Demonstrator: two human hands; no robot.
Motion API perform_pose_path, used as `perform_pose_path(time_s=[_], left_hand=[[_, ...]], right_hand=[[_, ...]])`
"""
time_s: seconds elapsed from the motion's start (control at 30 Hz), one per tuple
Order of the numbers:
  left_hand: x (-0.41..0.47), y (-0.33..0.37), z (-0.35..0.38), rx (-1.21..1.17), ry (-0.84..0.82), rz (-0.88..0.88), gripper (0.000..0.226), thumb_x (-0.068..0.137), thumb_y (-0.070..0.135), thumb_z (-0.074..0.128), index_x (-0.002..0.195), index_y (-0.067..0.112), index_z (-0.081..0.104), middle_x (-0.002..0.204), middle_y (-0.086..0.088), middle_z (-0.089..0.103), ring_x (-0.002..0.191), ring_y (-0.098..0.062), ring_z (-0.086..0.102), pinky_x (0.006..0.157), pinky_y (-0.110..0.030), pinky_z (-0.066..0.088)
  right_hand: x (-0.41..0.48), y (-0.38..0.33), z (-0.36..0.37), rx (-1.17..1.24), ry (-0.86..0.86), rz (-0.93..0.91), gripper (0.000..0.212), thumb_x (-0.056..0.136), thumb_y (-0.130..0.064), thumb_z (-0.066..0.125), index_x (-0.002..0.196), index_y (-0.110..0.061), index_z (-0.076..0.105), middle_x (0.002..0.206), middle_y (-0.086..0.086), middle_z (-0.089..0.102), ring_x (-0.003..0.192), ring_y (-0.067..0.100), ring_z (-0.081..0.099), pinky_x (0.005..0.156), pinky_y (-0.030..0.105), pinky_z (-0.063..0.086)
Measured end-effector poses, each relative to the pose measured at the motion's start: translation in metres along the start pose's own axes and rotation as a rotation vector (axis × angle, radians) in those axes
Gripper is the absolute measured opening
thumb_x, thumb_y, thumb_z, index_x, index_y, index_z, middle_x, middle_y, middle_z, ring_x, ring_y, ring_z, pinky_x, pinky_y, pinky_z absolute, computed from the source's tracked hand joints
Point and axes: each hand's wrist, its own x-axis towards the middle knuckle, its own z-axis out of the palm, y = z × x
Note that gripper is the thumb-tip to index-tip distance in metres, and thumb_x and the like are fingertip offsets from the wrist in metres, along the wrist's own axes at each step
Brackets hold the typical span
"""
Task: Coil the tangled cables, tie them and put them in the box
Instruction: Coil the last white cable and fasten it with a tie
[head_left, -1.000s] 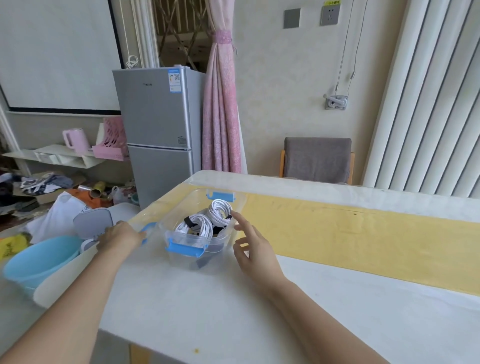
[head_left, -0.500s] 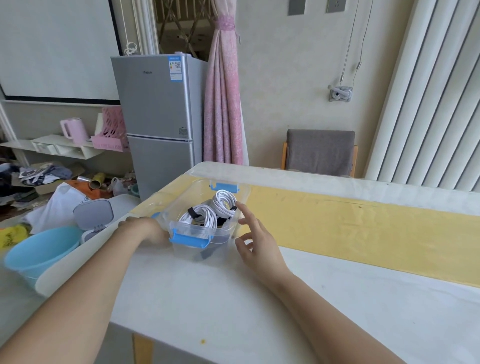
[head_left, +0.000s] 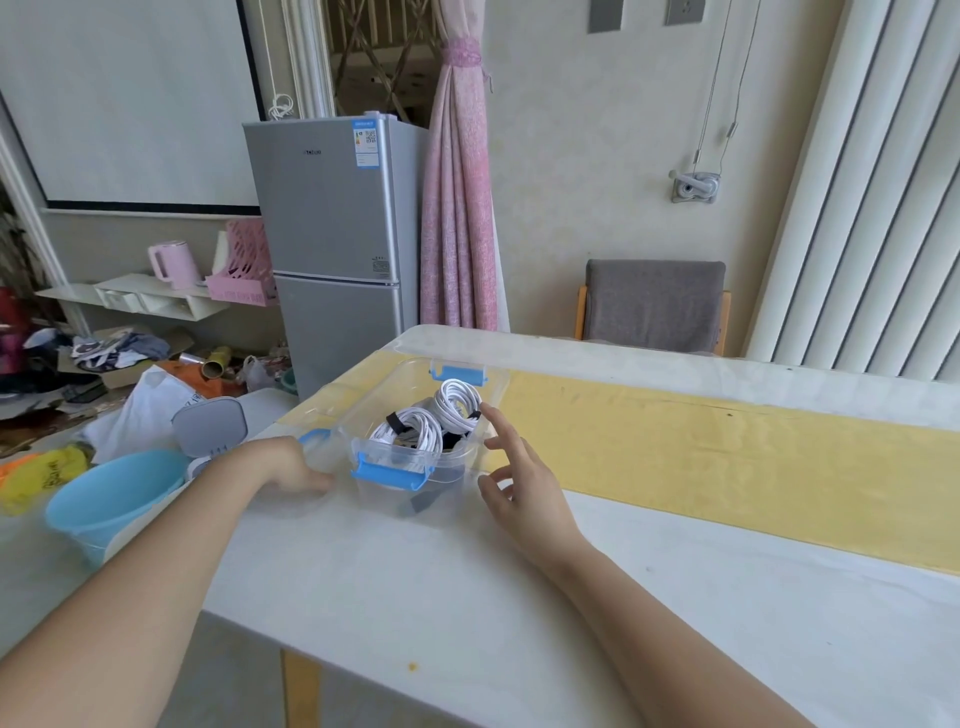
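Observation:
A clear plastic box (head_left: 385, 498) with blue latches stands on the white table (head_left: 467, 597). Inside lie two white coiled cables, one nearer (head_left: 415, 434) and one farther (head_left: 458, 401), each bound with a black tie. My left hand (head_left: 291, 465) lies low against the box's left side, on the clear lid (head_left: 332, 402) that sits beside the box; its fingertips are partly hidden. My right hand (head_left: 519, 470) hovers at the box's right side with fingers spread, the index fingertip at the rim. It holds nothing.
A yellow strip (head_left: 727, 457) runs across the table behind the box. Left of the table, below its edge, are a blue bucket (head_left: 111, 496), a small grey bin (head_left: 210, 423) and floor clutter. A grey fridge (head_left: 332, 244) and a grey chair (head_left: 654, 306) stand beyond.
My left hand has slid right from the lid's blue latch to the box's left wall. My right hand stays at the right rim. The view has tilted up slightly.

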Motion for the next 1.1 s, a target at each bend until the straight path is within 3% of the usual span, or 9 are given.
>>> perform_pose_path(time_s=[0.27, 0.4, 0.47, 0.7, 0.83, 0.93, 1.0, 1.1], left_hand=[[-0.01, -0.012, -0.008, 0.024, -0.054, 0.069, 0.075, 0.082, 0.044, 0.062, 0.146, 0.029, 0.027, 0.146, -0.002, 0.038, 0.122, -0.019, 0.047, 0.094, -0.023, 0.042], [-0.009, -0.017, -0.008, -0.036, -0.043, 0.092, 0.051, 0.079, 0.046, 0.069, 0.122, 0.026, 0.05, 0.125, -0.002, 0.049, 0.1, -0.016, 0.051, 0.075, -0.022, 0.042], [-0.009, -0.02, -0.004, -0.06, -0.026, 0.106, 0.043, 0.076, 0.051, 0.07, 0.108, 0.027, 0.053, 0.118, 0.0, 0.051, 0.099, -0.015, 0.051, 0.077, -0.022, 0.043], [-0.026, -0.023, 0.007, 0.046, -0.046, 0.089, 0.051, 0.078, 0.069, 0.053, 0.084, 0.018, 0.053, 0.089, 0.0, 0.055, 0.084, -0.016, 0.049, 0.067, -0.025, 0.035], [-0.038, -0.038, 0.011, -0.052, 0.058, 0.035, 0.038, 0.089, 0.05, 0.055, 0.077, 0.014, 0.048, 0.08, -0.003, 0.047, 0.073, -0.019, 0.043, 0.056, -0.026, 0.026], [-0.046, -0.053, 0.02, -0.161, 0.164, -0.057, 0.034, 0.085, 0.042, 0.064, 0.075, 0.012, 0.054, 0.077, -0.006, 0.053, 0.072, -0.021, 0.048, 0.058, -0.027, 0.032], [-0.048, -0.062, 0.027, -0.24, 0.239, -0.169, 0.048, 0.08, 0.054, 0.065, 0.095, 0.009, 0.056, 0.098, -0.01, 0.057, 0.09, -0.026, 0.053, 0.072, -0.03, 0.041], [-0.055, -0.07, 0.043, -0.235, 0.206, -0.323, 0.084, 0.079, 0.073, 0.045, 0.131, 0.007, 0.041, 0.133, -0.016, 0.041, 0.122, -0.036, 0.037, 0.096, -0.04, 0.036]], right_hand=[[0.0, 0.001, 0.0, 0.001, 0.003, -0.004, 0.075, 0.089, -0.011, 0.05, 0.141, -0.056, 0.019, 0.117, -0.018, 0.049, 0.08, 0.002, 0.058, 0.073, 0.01, 0.044], [0.001, 0.002, 0.001, -0.002, 0.007, -0.009, 0.075, 0.089, -0.011, 0.051, 0.141, -0.055, 0.019, 0.117, -0.016, 0.05, 0.078, 0.002, 0.058, 0.072, 0.008, 0.043], [0.002, 0.003, 0.001, -0.006, 0.011, -0.013, 0.076, 0.089, -0.01, 0.051, 0.139, -0.057, 0.018, 0.117, -0.015, 0.051, 0.078, 0.002, 0.058, 0.071, 0.007, 0.043], [0.003, 0.004, 0.001, -0.017, 0.014, -0.025, 0.08, 0.088, -0.009, 0.051, 0.133, -0.064, 0.014, 0.115, -0.015, 0.051, 0.076, 0.001, 0.057, 0.071, 0.007, 0.042], [0.002, 0.002, 0.0, -0.021, 0.017, -0.025, 0.08, 0.088, -0.01, 0.051, 0.133, -0.065, 0.014, 0.115, -0.015, 0.052, 0.074, 0.004, 0.058, 0.071, 0.009, 0.044], [0.001, 0.0, 0.001, -0.025, 0.016, -0.024, 0.081, 0.088, -0.01, 0.052, 0.132, -0.065, 0.014, 0.115, -0.013, 0.053, 0.072, 0.006, 0.059, 0.072, 0.012, 0.045], [0.001, -0.001, 0.001, -0.029, 0.016, -0.024, 0.081, 0.087, -0.01, 0.052, 0.132, -0.065, 0.014, 0.114, -0.013, 0.053, 0.071, 0.006, 0.059, 0.069, 0.008, 0.043], [0.001, -0.002, 0.001, -0.03, 0.02, -0.021, 0.081, 0.087, -0.009, 0.053, 0.134, -0.063, 0.015, 0.114, -0.012, 0.054, 0.069, 0.005, 0.059, 0.066, 0.005, 0.041]])
